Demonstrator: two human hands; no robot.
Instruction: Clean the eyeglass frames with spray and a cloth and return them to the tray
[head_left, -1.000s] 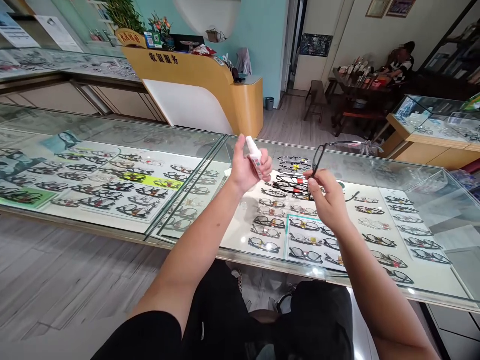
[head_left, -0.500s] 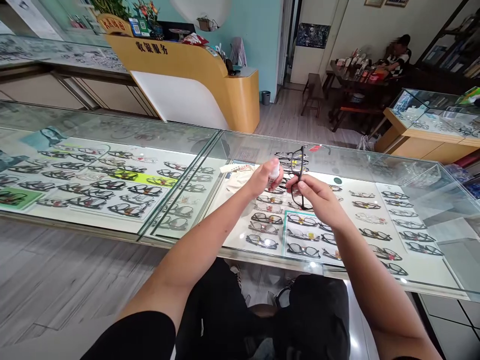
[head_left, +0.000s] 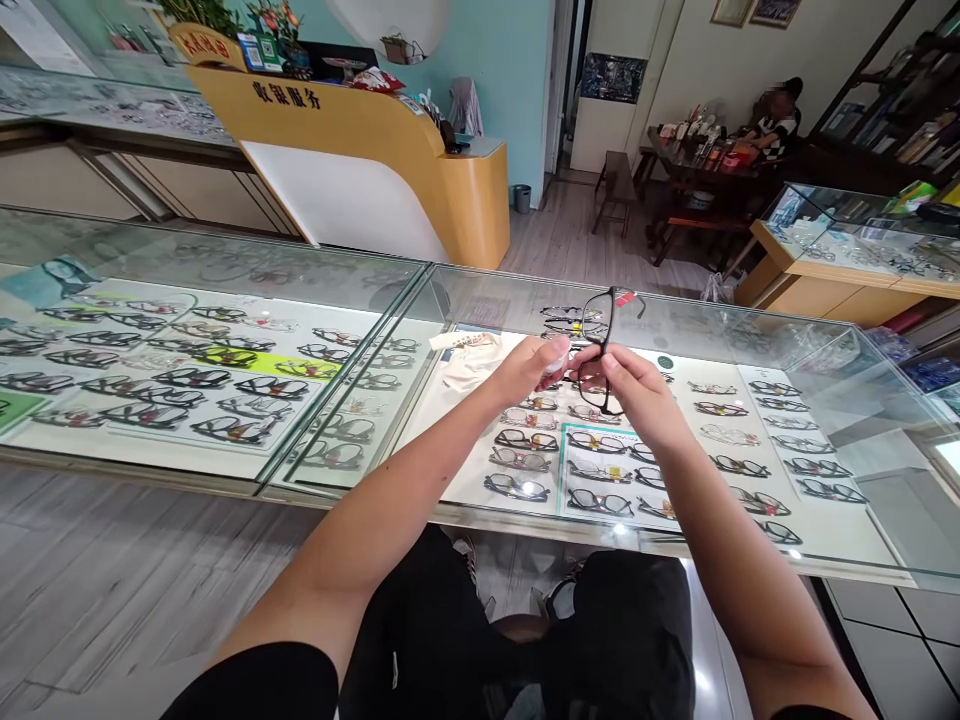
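My right hand (head_left: 637, 392) pinches a pair of black-framed eyeglasses (head_left: 609, 325) near the bridge, the front turned upright on its side above the glass counter. Close to the lenses, my left hand (head_left: 531, 368) is closed around a small whitish spray bottle (head_left: 557, 366), mostly covered by the fingers. A cream cloth (head_left: 472, 362) with a printed strip lies on the counter just left of that hand. Beneath both hands, rows of eyeglasses (head_left: 600, 500) show through the glass.
The glass display counter (head_left: 480, 515) runs across in front of me, with a second case (head_left: 150, 440) of glasses at left. Beyond stand a wooden cashier desk (head_left: 472, 200), a bench (head_left: 619, 185) and a person (head_left: 776, 115) seated at a dark table. My knees are near the counter edge.
My left hand has turned a little, hiding more of the spray bottle beside the lenses. The eyeglasses have tilted slightly, and the camera view has shifted a bit to the right.
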